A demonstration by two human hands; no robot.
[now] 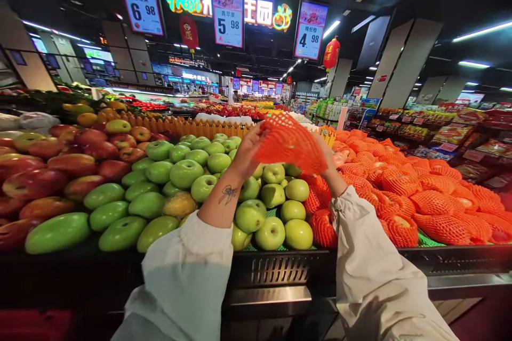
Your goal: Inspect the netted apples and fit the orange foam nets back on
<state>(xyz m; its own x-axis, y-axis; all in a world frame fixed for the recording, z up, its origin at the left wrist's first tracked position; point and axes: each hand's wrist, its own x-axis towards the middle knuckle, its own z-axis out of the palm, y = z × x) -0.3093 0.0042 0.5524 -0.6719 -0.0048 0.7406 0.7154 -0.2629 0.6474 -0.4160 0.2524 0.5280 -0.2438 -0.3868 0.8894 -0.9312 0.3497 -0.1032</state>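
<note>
A red foam fruit net (291,143) is stretched between my two hands above the green apples, blurred in places. My left hand (250,152) is closed on its left edge, with the fingertips partly behind the mesh. At the opposite end my right hand (328,159) grips the net, its fingers largely covered by it. Whether anything sits inside the net cannot be made out. Below lie green apples (271,233) on a green mat. To the right is a heap of fruit in red foam nets (401,180).
Red apples (74,165) are piled at the left. A black slotted rail (280,269) edges the display in front. An orange picket divider (180,128) runs behind the green apples. Price screens (228,16) hang overhead, and packaged-goods shelves (452,133) stand at the right.
</note>
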